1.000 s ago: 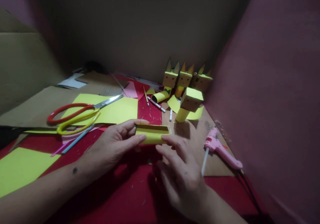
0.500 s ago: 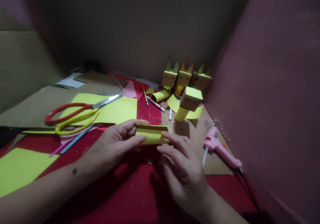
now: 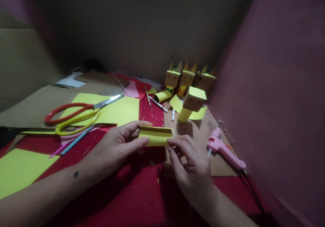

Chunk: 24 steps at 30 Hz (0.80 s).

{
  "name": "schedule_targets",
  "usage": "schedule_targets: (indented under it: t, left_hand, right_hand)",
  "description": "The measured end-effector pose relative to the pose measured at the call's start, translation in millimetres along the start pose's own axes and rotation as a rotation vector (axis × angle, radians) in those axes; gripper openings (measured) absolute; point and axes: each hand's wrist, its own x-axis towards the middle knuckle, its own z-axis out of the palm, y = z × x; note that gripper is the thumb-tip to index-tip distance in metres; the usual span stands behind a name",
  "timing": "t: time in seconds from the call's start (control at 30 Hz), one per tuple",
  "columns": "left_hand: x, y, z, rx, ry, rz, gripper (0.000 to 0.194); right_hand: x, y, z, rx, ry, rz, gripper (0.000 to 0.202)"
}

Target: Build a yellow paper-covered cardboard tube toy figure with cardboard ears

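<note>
A rolled piece of yellow paper (image 3: 156, 139) is held above the red tabletop, its long edge gaping along the top. My left hand (image 3: 119, 142) pinches its left end, thumb in front and fingers behind. At the lower right corner of the paper, my right hand (image 3: 190, 162) has its thumb and fingertips closed on the edge. Just beyond stands a box-headed cardboard figure (image 3: 194, 99) on a yellow paper tube. To the right of my right hand, a pink glue gun (image 3: 224, 148) lies on brown cardboard (image 3: 215, 167).
Scissors with red and yellow handles (image 3: 83, 113) lie on a yellow sheet (image 3: 124, 110) at left. A blue stick (image 3: 77, 140), a pencil (image 3: 147, 95) and white sticks (image 3: 158, 104) lie about. Several eared box-headed figures (image 3: 188, 78) stand at the back. Another yellow sheet (image 3: 22, 169) is at near left.
My right hand has shifted slightly right, and its thumb has come up to the fingertips at the paper's right corner. My left hand keeps its grip almost unmoved.
</note>
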Motion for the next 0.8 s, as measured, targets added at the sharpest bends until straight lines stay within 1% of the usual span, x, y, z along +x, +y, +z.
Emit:
schedule_targets:
  t: [0.17, 0.37, 0.53, 0.7, 0.8]
  left_hand:
    - [-2.5, -1.4, 4.8, -0.029, -0.083, 0.035, 0.034]
    - [-9.2, -1.7, 9.2, 0.067, -0.026, 0.102, 0.032]
    - [-10.9, -2.4, 8.2, 0.09, -0.035, 0.128, 0.03]
    - [-10.2, -1.7, 8.1, 0.052, -0.047, 0.113, 0.032]
    - [-10.0, -0.9, 7.5, 0.005, -0.092, 0.081, 0.034]
  right_hand:
    - [3.6, 1.7, 7.4, -0.181, -0.02, -0.026, 0.017]
    - [2.6, 1.4, 11.6, -0.371, -0.026, -0.096, 0.016]
    - [2.7, 2.9, 13.1, -0.479, -0.034, -0.153, 0.017]
    - [1.6, 5.0, 10.5, -0.496, -0.029, -0.15, 0.016]
    - [0.3, 5.0, 7.6, -0.446, 0.008, -0.14, 0.014]
